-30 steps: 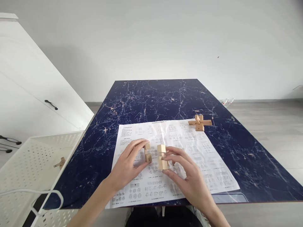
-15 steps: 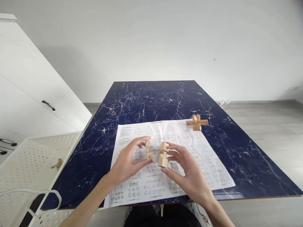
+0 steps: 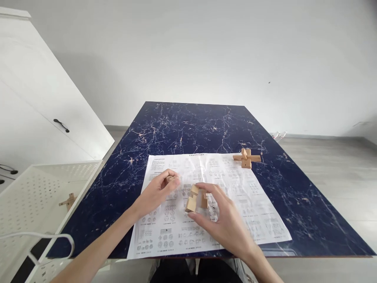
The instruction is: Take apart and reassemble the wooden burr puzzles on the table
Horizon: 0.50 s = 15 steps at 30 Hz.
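Observation:
My left hand (image 3: pixel 156 194) is closed over a small pale wooden puzzle piece (image 3: pixel 170 179), most of it hidden by the fingers. With thumb and fingertips, my right hand (image 3: pixel 226 216) grips a notched wooden puzzle piece (image 3: pixel 191 203), tilted above the paper. A browner wooden piece (image 3: pixel 204 199) shows inside the curl of that hand; I cannot tell whether it is held or lies on the paper. Beneath both hands spreads a creased printed sheet (image 3: pixel 232 184) with rows of small diagrams.
An interlocked wooden cross puzzle (image 3: pixel 246 158) stands at the sheet's far right corner on the dark blue marbled table (image 3: pixel 188 122). To the left is a white perforated tray (image 3: pixel 38 192) with a wooden piece (image 3: pixel 68 201) and a white cable (image 3: pixel 44 236). A white cabinet (image 3: pixel 38 90) stands beyond.
My left hand has drawn back left, its fingers closing over its piece. My right hand has shifted slightly left and turned its piece, and a browner piece now shows behind it.

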Each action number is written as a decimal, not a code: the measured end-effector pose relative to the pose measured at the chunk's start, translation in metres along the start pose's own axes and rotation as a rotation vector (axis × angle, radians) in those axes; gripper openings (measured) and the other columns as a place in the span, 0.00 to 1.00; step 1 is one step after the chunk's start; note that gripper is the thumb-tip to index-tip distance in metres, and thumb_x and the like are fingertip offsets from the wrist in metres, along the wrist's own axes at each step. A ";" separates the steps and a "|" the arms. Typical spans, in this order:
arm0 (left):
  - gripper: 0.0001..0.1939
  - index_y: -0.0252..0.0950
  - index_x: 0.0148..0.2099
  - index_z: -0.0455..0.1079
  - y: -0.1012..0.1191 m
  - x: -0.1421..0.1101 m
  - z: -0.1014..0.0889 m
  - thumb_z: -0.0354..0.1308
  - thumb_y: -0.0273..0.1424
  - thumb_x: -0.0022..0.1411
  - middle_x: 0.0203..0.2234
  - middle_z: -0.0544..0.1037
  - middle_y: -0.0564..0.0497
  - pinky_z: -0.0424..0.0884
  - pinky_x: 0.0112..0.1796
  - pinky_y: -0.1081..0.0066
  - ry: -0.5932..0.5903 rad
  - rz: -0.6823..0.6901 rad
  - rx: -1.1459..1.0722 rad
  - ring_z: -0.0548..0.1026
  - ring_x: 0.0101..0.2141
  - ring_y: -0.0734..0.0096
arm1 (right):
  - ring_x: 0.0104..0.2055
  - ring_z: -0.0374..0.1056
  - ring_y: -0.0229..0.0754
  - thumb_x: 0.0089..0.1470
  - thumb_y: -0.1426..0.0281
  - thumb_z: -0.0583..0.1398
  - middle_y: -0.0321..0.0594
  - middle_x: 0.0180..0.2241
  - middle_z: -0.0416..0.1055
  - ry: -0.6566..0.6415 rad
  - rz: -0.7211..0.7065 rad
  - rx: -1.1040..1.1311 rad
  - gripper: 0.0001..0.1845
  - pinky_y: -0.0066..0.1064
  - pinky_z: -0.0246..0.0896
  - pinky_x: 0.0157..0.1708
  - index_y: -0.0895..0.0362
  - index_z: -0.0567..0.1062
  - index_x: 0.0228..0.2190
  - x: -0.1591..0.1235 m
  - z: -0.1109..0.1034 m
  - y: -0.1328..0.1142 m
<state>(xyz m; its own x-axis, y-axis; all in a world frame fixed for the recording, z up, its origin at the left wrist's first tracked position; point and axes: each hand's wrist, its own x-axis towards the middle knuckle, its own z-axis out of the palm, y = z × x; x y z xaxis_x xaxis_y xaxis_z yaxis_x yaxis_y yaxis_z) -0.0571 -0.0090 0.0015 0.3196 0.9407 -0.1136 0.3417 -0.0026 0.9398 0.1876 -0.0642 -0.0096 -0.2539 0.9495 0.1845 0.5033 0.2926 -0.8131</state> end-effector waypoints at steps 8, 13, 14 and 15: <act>0.26 0.39 0.37 0.64 0.004 0.031 0.009 0.52 0.57 0.76 0.24 0.58 0.59 0.53 0.26 0.71 -0.107 0.063 -0.110 0.54 0.23 0.75 | 0.73 0.60 0.66 0.65 0.66 0.69 0.51 0.66 0.70 -0.015 -0.215 -0.287 0.37 0.67 0.68 0.64 0.45 0.61 0.70 -0.004 0.014 0.024; 0.24 0.38 0.47 0.70 0.002 0.050 0.017 0.50 0.54 0.78 0.25 0.60 0.58 0.59 0.29 0.68 -0.129 0.067 -0.267 0.58 0.25 0.74 | 0.73 0.62 0.62 0.71 0.61 0.63 0.50 0.69 0.68 0.007 -0.113 -0.258 0.32 0.65 0.68 0.66 0.45 0.62 0.70 -0.009 -0.008 0.032; 0.24 0.38 0.50 0.72 0.001 0.051 0.017 0.51 0.53 0.78 0.26 0.61 0.57 0.60 0.30 0.68 -0.129 0.066 -0.283 0.59 0.26 0.73 | 0.72 0.63 0.62 0.71 0.61 0.63 0.49 0.68 0.68 0.006 -0.085 -0.260 0.31 0.64 0.69 0.65 0.44 0.62 0.70 -0.008 -0.011 0.034; 0.24 0.37 0.54 0.73 -0.001 0.052 0.017 0.52 0.53 0.78 0.26 0.61 0.57 0.61 0.31 0.67 -0.128 0.060 -0.300 0.60 0.26 0.73 | 0.71 0.65 0.62 0.71 0.61 0.63 0.49 0.67 0.70 -0.003 -0.070 -0.262 0.30 0.64 0.71 0.64 0.44 0.63 0.70 -0.007 -0.014 0.034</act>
<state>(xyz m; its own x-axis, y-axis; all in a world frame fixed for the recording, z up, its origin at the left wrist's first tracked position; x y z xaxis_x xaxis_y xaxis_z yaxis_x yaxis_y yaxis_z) -0.0258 0.0337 -0.0103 0.4465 0.8915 -0.0773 0.0500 0.0614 0.9969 0.2182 -0.0597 -0.0314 -0.2982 0.9255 0.2333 0.6806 0.3776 -0.6279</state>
